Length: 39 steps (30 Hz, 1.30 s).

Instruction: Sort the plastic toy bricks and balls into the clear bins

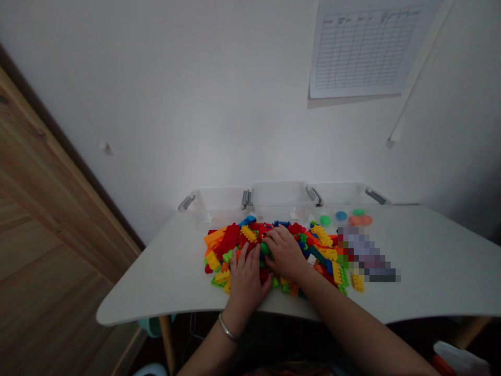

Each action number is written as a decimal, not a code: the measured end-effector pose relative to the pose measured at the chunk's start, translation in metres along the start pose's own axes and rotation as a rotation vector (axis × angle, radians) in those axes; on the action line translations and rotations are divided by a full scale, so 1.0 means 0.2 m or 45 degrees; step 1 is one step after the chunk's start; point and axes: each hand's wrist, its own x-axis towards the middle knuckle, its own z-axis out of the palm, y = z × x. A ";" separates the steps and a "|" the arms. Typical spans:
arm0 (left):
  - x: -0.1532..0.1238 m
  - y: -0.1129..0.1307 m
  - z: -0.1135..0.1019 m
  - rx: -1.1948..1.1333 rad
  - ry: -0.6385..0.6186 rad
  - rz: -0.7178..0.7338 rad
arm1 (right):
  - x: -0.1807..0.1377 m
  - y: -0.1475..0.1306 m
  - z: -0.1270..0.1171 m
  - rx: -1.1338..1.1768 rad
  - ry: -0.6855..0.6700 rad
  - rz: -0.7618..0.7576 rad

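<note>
A heap of toy building bricks (pixel 227 240) in red, yellow, orange, green and blue covers the middle of the table. My left hand (pixel 247 277), a silvery bangle at its wrist, rests on the near left part of the heap with fingers stretched out and slightly apart. Over the heap's middle, my right hand (pixel 285 253) bends its fingers down. A green rounded piece (pixel 265 248) shows between its thumb and fingers, close to the left fingertips. The right fingertips are partly hidden among the bricks.
Clear plastic bins (pixel 277 194) with grey latches stand along the wall behind the heap. Several coloured discs (pixel 341 215) lie at the back right of the white table (pixel 156 282). A blurred-out object (pixel 368 256) lies right of the bricks. A printed sheet (pixel 364 52) hangs above.
</note>
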 end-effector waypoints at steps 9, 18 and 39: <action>0.00 0.00 0.00 0.001 0.002 -0.010 | 0.01 0.02 -0.01 0.086 0.161 0.154; 0.01 0.01 -0.02 -0.007 -0.032 -0.011 | 0.02 0.05 -0.02 0.202 0.242 0.298; 0.00 0.00 -0.01 -0.005 -0.021 -0.003 | 0.15 0.73 -0.38 0.280 0.892 0.906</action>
